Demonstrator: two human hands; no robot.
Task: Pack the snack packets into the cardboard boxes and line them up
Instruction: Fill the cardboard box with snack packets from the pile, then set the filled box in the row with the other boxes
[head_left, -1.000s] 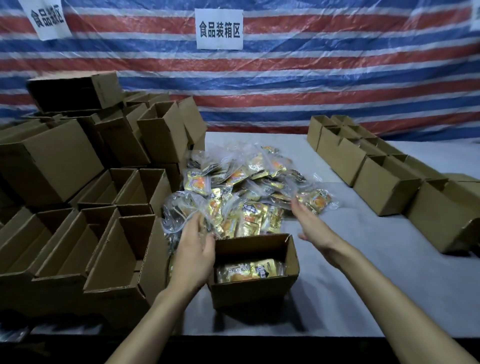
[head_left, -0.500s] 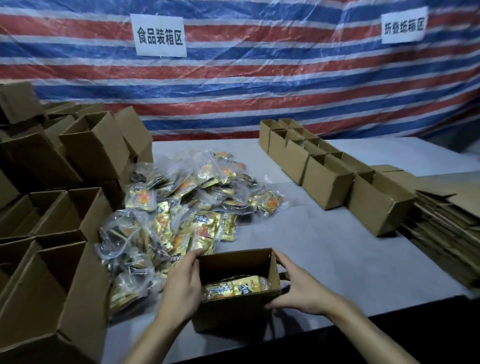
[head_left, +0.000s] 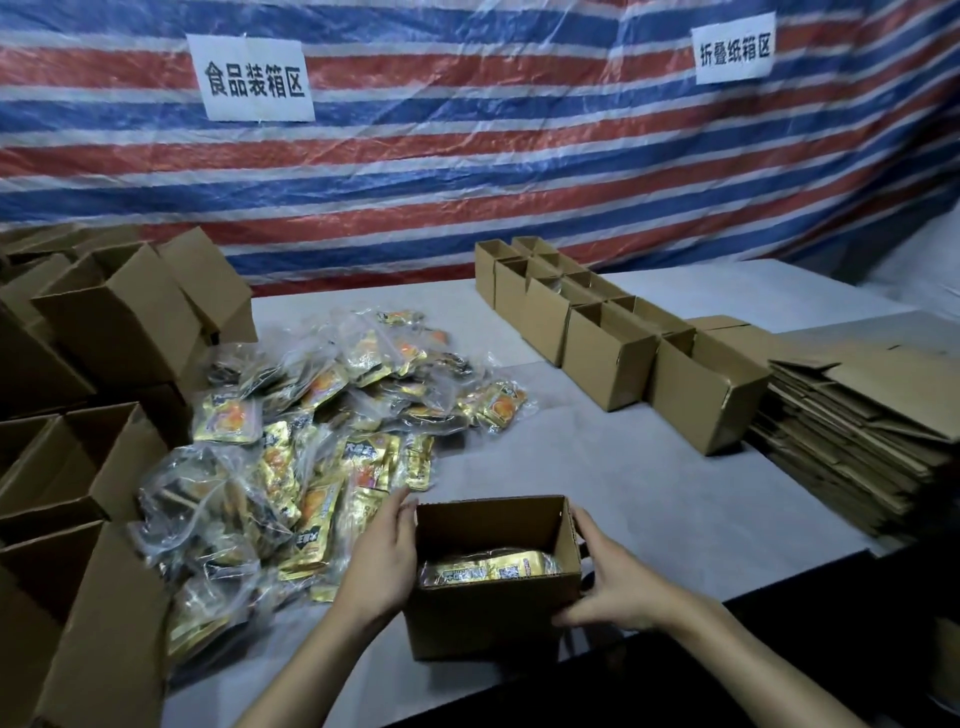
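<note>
An open cardboard box (head_left: 488, 618) stands near the table's front edge with gold snack packets (head_left: 488, 569) inside. My left hand (head_left: 382, 561) grips its left side, thumb over the rim. My right hand (head_left: 610, 577) grips its right side, fingers curled round the corner. A heap of gold and clear snack packets (head_left: 322, 431) lies on the grey table to the left and behind the box. A double row of packed open boxes (head_left: 602, 332) runs from the far middle toward the right.
Empty open boxes (head_left: 98, 332) are piled along the left edge, some tipped on their sides. A stack of flattened cardboard (head_left: 857, 426) sits at the right. A striped tarp with two paper signs hangs behind. Bare grey table (head_left: 623, 467) lies between the box and the row.
My right hand left the packet heap and came to the box's right side. Both hands now hold the box, and my view has swung right, showing the flat cardboard stack.
</note>
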